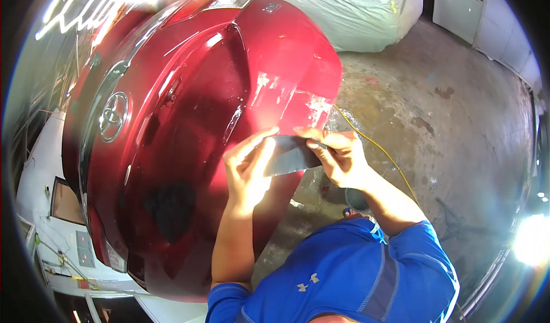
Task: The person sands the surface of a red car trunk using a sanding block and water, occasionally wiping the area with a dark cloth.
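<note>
Between my two hands is a dark grey, thin, bendable sheet that looks like sandpaper (291, 158). My left hand (247, 164) pinches its left end between thumb and fingers. The right end is gripped by my right hand (341, 156), thumb below and fingers above. Both hands hover over the rear bumper of a red car (189, 94). Just beyond the sheet, the bumper carries pale scuffed patches (314, 106) with a whitish, uneven surface. The underside of the sheet is hidden.
A yellow cord (385, 151) runs across the concrete floor (441, 122) on the right. Beside my right forearm a dark round bucket (356, 199) partly shows. A car under a pale cover (349, 16) stands at the back. At far right glares a bright lamp (531, 240).
</note>
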{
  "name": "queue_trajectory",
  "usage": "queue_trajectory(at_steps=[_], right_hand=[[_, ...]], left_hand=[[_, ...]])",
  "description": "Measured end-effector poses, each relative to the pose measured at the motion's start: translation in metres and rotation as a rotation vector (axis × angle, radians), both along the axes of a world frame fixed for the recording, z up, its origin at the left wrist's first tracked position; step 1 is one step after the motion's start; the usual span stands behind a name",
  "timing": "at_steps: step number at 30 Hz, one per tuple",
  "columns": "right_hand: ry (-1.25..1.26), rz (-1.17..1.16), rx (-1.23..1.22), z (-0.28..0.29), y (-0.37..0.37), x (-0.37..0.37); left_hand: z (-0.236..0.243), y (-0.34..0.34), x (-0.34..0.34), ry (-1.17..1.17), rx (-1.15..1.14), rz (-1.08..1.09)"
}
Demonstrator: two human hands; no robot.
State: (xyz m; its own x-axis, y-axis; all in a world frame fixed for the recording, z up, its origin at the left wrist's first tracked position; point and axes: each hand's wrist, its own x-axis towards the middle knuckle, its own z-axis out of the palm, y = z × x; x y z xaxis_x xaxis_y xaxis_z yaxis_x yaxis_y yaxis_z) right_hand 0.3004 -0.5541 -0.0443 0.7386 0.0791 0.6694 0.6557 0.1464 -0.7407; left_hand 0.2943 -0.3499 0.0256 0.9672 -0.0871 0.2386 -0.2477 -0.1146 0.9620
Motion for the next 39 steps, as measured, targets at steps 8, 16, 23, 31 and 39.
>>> queue_trajectory(at_steps=[8, 16, 23, 31, 39], right_hand=[[-0.689, -0.136, -0.687, -0.015, -0.037, 0.019], [-0.249, 0.005, -0.319, 0.014, -0.021, 0.017], [-0.895, -0.149, -0.792, 0.039, -0.001, 0.034], [-0.645, -0.040, -0.756, 0.048, 0.070, 0.062], [-0.651, -0.358, -0.769, 0.058, 0.103, 0.154]], left_hand=[[-0.012, -0.005, 0.008, 0.595, -0.405, -0.142], [0.002, 0.005, 0.007, 0.213, -0.038, -0.115], [0.033, 0.034, 0.012, 0.350, 0.176, -0.126], [0.050, 0.086, 0.035, 0.454, 0.125, -0.140], [0.055, 0.118, 0.037, -0.184, 0.489, 0.428]])
